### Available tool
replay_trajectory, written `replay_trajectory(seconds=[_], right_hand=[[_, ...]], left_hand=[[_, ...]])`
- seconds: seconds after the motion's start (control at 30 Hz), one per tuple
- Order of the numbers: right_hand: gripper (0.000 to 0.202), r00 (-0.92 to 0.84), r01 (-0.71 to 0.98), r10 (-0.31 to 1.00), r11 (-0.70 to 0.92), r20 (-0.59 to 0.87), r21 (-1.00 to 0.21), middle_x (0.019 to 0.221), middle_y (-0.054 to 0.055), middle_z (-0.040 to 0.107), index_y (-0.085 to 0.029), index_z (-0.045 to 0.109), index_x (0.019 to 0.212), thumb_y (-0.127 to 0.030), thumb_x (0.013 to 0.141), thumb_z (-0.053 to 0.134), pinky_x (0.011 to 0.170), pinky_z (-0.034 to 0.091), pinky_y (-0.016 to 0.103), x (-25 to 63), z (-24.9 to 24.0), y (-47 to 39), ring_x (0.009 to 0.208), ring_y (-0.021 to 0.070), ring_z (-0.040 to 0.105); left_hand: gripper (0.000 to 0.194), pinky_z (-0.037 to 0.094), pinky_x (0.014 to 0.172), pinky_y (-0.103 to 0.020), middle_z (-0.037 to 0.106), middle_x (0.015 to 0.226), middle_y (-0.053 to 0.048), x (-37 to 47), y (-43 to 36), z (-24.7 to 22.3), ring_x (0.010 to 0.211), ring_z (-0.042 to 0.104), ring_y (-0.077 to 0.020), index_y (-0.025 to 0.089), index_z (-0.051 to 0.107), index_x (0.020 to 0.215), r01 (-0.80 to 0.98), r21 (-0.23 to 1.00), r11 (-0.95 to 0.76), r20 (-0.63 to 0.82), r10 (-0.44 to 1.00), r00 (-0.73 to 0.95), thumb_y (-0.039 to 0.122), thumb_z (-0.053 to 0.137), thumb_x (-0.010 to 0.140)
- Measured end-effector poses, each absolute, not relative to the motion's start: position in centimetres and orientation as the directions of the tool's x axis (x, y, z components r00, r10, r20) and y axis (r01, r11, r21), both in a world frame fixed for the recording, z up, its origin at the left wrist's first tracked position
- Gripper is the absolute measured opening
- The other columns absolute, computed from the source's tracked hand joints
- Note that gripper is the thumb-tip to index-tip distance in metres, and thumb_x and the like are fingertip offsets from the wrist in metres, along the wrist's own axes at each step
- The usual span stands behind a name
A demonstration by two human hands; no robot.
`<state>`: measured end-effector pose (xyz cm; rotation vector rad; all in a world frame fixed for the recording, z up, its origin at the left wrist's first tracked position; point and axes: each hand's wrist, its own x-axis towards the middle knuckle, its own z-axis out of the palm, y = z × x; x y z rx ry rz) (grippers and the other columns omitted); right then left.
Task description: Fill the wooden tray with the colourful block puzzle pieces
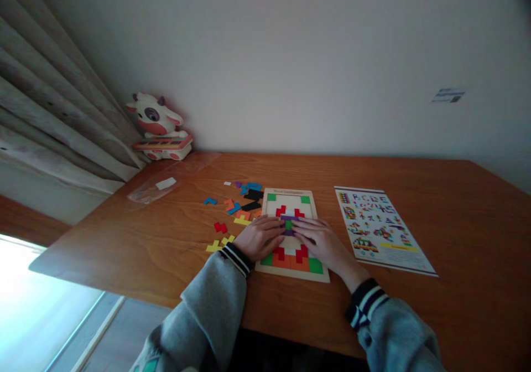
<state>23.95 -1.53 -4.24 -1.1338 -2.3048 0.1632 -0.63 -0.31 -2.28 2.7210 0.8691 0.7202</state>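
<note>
A pale wooden puzzle board (292,276) lies in front of me, with green, red, orange, white and purple pieces on it. My left hand (260,238) rests over its left side, fingertips at the purple pieces (289,217) around a green one (289,225) in the middle. From the right, my right hand (321,242) reaches over the board, its fingers touching the other side of the same purple pieces. Whether either hand grips a piece is too small to tell. Red pieces (302,253) sit just below the hands.
Loose yellow (214,246), red (220,227), blue (210,201), orange and black pieces (251,206) lie left of the board. A printed pattern sheet (379,225) lies to the right. A plastic bag (145,191) and a cow toy (161,125) are farther back left.
</note>
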Motion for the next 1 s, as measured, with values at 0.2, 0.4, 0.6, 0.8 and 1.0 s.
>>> replay_trajectory(seconds=[0.2, 0.4, 0.6, 0.8, 1.0], right_hand=[[0.024, -0.486, 0.688, 0.757, 0.64, 0.438, -0.342, 0.118, 0.003, 0.074, -0.027, 0.073, 0.113, -0.021, 0.094, 0.06, 0.096, 0.05, 0.049, 24.0, -4.2, -2.2, 0.115, 0.0243, 0.065], [0.023, -0.474, 0.672, 0.758, 0.641, 0.448, -0.372, 0.116, 0.003, 0.075, -0.028, 0.074, 0.11, -0.021, 0.094, 0.059, 0.097, 0.05, 0.047, 23.9, -3.8, -2.9, 0.113, 0.0231, 0.066], [0.036, -0.488, 0.663, 0.762, 0.641, 0.426, -0.387, 0.121, 0.006, 0.072, -0.026, 0.071, 0.118, -0.014, 0.088, 0.055, 0.099, 0.047, 0.049, 24.0, -3.2, -3.7, 0.117, 0.0241, 0.063], [0.041, -0.499, 0.674, 0.776, 0.627, 0.387, -0.39, 0.127, 0.006, 0.069, -0.025, 0.068, 0.123, -0.01, 0.088, 0.052, 0.1, 0.045, 0.05, 23.8, -3.3, -3.6, 0.119, 0.0245, 0.061], [0.042, -0.49, 0.652, 0.729, 0.67, 0.478, -0.354, 0.126, 0.007, 0.068, -0.025, 0.069, 0.12, -0.01, 0.084, 0.053, 0.098, 0.047, 0.049, 24.3, -2.9, -4.0, 0.116, 0.0252, 0.061]], left_hand=[[0.031, 0.046, 0.106, -0.047, 0.067, 0.125, -0.012, -0.7, -0.7, -2.5, 0.12, 0.06, -0.0241, 0.019, 0.068, 0.118, 0.475, 0.3, -0.827, 0.426, 0.562, 0.709, 0.032, 0.049, 0.099], [0.03, 0.05, 0.102, -0.044, 0.068, 0.122, -0.012, -0.8, -1.2, -2.1, 0.114, 0.062, -0.0233, 0.017, 0.069, 0.116, 0.452, 0.311, -0.836, 0.435, 0.548, 0.714, 0.032, 0.051, 0.098], [0.031, 0.052, 0.099, -0.045, 0.068, 0.122, -0.013, -1.0, -1.6, -2.1, 0.112, 0.062, -0.0244, 0.018, 0.069, 0.117, 0.44, 0.324, -0.837, 0.434, 0.545, 0.717, 0.032, 0.051, 0.096], [0.032, 0.052, 0.099, -0.046, 0.068, 0.123, -0.013, -1.1, -1.8, -1.9, 0.113, 0.061, -0.0251, 0.018, 0.069, 0.118, 0.456, 0.322, -0.83, 0.422, 0.557, 0.715, 0.031, 0.051, 0.096], [0.031, 0.052, 0.099, -0.046, 0.068, 0.122, -0.012, -1.1, -1.8, -1.9, 0.114, 0.061, -0.0252, 0.019, 0.07, 0.117, 0.455, 0.32, -0.831, 0.432, 0.556, 0.71, 0.032, 0.052, 0.095]])
